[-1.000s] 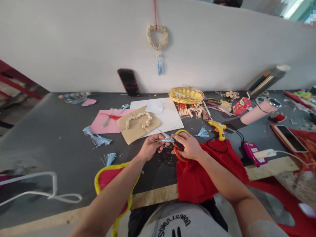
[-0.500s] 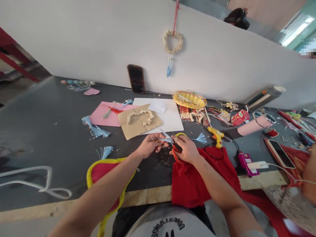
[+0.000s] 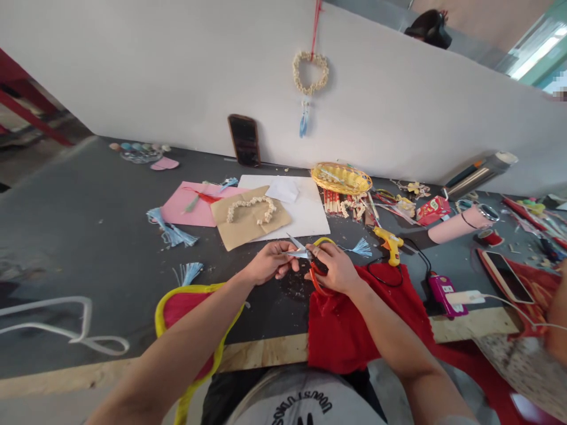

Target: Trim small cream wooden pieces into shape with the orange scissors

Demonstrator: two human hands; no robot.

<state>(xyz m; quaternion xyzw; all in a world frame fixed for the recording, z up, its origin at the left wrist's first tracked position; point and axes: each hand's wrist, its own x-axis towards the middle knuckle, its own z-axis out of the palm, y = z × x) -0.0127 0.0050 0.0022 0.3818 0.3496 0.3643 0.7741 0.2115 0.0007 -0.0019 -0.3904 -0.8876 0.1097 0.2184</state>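
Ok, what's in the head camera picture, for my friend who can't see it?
A person's right hand holds open scissors, with the left hand near them. Beyond, a curved beige strand lies on brown paper; the dark table is cluttered.

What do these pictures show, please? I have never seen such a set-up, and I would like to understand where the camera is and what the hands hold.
There is no machine here: these are a person's bare hands. Every picture comes from one camera worn on that person's head, looking forward and down.

The right hand holds scissors with the blades apart. The left hand is at the blades; whatever it may pinch is too small to tell.

On the dark table lie pink paper, brown paper with a pale chain on it, blue tassels, a basket, a glue gun and red cloth. Behind, a phone leans on the white wall, where a heart-shaped ring hangs.
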